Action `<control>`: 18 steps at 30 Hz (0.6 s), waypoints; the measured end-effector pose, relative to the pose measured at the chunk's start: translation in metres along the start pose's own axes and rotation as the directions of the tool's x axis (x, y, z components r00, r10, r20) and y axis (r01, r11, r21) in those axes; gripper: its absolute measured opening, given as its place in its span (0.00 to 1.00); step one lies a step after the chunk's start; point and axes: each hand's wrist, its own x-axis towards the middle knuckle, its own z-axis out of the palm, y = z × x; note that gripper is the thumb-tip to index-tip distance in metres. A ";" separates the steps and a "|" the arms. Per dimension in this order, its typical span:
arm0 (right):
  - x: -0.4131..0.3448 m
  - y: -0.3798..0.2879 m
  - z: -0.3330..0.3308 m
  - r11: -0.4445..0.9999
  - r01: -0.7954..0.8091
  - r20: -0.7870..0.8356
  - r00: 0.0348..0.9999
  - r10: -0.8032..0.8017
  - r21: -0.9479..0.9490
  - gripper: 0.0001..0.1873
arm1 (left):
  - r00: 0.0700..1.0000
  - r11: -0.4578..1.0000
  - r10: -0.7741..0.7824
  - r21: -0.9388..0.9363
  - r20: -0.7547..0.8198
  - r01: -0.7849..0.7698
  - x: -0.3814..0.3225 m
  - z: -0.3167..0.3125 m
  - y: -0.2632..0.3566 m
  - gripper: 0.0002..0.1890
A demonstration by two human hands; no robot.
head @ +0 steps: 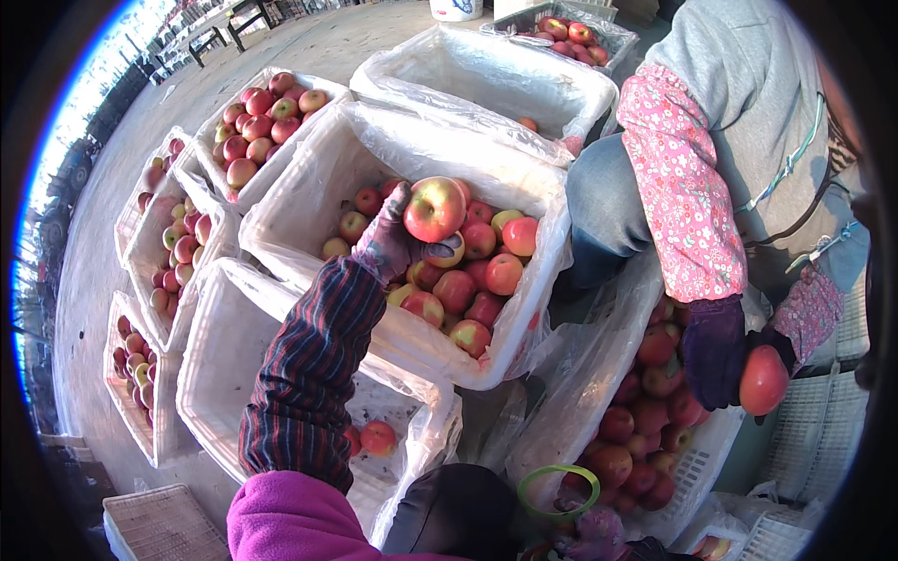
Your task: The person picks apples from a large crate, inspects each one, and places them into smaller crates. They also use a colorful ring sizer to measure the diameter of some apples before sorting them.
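My left hand (393, 235), in a patterned glove, grips a red and yellow apple (435, 209). It holds the apple above a white plastic crate (302, 203) lined with clear film. More red and yellow apples (454, 291) lie in that crate, beneath and beside the hand. At the bottom edge, my right hand (598, 534) is partly cut off, in a similar patterned glove. A yellow-green ring (595, 484), apparently a fruit sizing ring, is in its fingers. The ring is over the near end of another lined crate (554, 421) full of red apples (642, 421).
On the right, a co-worker's dark-gloved hands (715, 354) hold a red apple (765, 381). A lined crate (224, 336) at my knee has a few apples (379, 438). Smaller apple crates (158, 393) stand left; another large lined crate (484, 70) stands beyond.
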 end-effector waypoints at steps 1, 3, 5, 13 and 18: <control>-0.003 0.004 -0.004 0.991 0.001 0.016 1.000 0.001 -0.132 0.14 | 0.999 0.998 -0.009 -0.054 0.052 0.012 -0.001 0.003 0.002 0.35; -0.007 0.006 -0.008 0.924 0.014 0.046 0.999 0.004 -0.382 0.12 | 0.992 0.972 -0.105 -0.203 0.072 0.117 -0.003 0.007 0.008 0.34; -0.006 -0.001 -0.009 0.799 0.036 0.067 0.998 0.006 -0.601 0.11 | 0.973 0.888 -0.172 -0.404 0.155 0.221 -0.006 0.008 0.016 0.32; 0.007 -0.036 0.014 0.271 0.183 0.134 0.973 -0.188 -0.945 0.24 | 0.946 0.724 -0.297 -0.677 -0.130 0.134 0.009 -0.019 -0.004 0.33; 0.012 -0.040 0.018 0.380 0.129 0.099 0.990 -0.099 -0.916 0.24 | 0.576 0.696 -0.591 -0.718 -0.565 0.009 0.017 -0.074 -0.047 0.29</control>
